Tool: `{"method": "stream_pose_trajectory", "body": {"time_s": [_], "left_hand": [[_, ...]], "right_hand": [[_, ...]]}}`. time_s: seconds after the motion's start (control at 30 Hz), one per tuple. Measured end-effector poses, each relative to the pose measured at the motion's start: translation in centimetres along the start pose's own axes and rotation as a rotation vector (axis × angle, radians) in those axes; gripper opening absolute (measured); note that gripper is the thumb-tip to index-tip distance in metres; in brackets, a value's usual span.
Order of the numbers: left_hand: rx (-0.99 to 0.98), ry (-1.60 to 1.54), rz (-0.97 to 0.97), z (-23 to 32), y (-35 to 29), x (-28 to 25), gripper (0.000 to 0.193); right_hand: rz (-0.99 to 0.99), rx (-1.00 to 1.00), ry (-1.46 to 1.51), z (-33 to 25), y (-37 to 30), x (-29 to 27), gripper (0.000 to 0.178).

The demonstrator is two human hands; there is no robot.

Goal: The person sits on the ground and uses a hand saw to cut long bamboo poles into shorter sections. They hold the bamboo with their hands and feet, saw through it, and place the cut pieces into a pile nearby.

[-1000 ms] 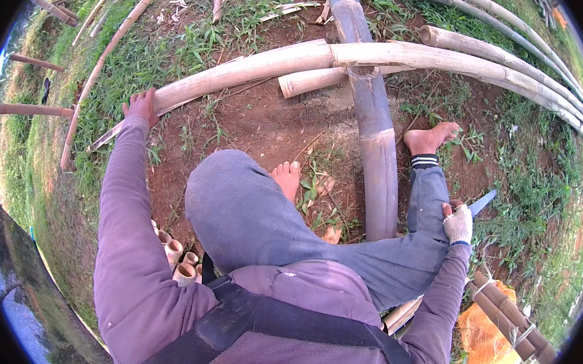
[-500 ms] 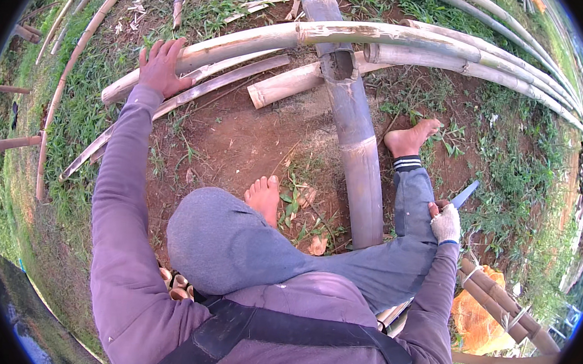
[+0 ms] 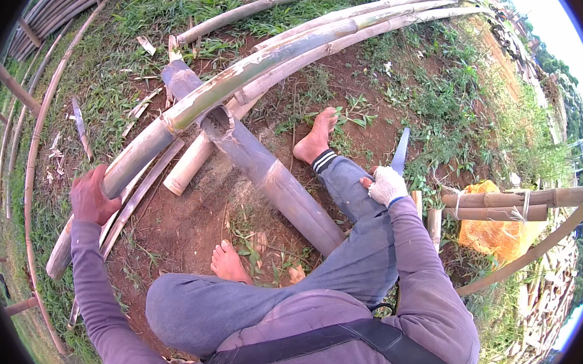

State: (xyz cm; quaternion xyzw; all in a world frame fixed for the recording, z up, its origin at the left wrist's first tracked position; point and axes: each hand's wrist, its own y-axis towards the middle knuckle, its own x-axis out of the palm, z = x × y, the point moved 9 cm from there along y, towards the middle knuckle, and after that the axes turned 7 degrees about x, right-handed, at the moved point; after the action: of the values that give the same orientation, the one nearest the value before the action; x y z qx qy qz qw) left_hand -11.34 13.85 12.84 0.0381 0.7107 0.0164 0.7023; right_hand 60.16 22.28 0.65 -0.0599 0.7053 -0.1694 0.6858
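Observation:
My bare left hand [image 3: 93, 196] is closed round a long bamboo pole [image 3: 206, 99] near its left end. Past the hand, a pale bamboo end [image 3: 61, 252] sticks out low; I cannot tell whether it belongs to the same pole. The pole lies across a thick grey bamboo [image 3: 285, 181] with a notch cut in its upper side. My right hand [image 3: 387, 187], in a white glove with bare fingertips, rests at my right shin. It holds a saw [image 3: 401, 151], its tapered blade pointing away from me; the handle is hidden in the hand.
Split bamboo strips [image 3: 138, 202] and a shorter bamboo length [image 3: 188, 168] lie beneath the pole. My bare feet [image 3: 230, 261] are on the soil either side of the thick bamboo. Tied bamboo rails [image 3: 499, 205] and an orange net bag [image 3: 487, 229] stand at right.
My view has turned to the right, so the scene appears rotated. My left hand stays by the pole's left end, now with its fingers bent round it. The saw stays in my right hand.

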Motion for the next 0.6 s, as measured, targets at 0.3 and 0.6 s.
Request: {"method": "stream_pose_trajectory", "body": {"time_s": [0.3, 0.6], "left_hand": [[0.070, -0.061, 0.129, 11.2, -10.2, -4.4, 0.067], [0.061, 0.024, 0.079, 10.7, -12.0, 2.2, 0.071]], "right_hand": [[-0.278, 0.091, 1.994, -17.0, 10.1, 0.1, 0.093], [-0.328, 0.030, 2.550, -25.6, 15.3, -0.7, 0.058]]}}
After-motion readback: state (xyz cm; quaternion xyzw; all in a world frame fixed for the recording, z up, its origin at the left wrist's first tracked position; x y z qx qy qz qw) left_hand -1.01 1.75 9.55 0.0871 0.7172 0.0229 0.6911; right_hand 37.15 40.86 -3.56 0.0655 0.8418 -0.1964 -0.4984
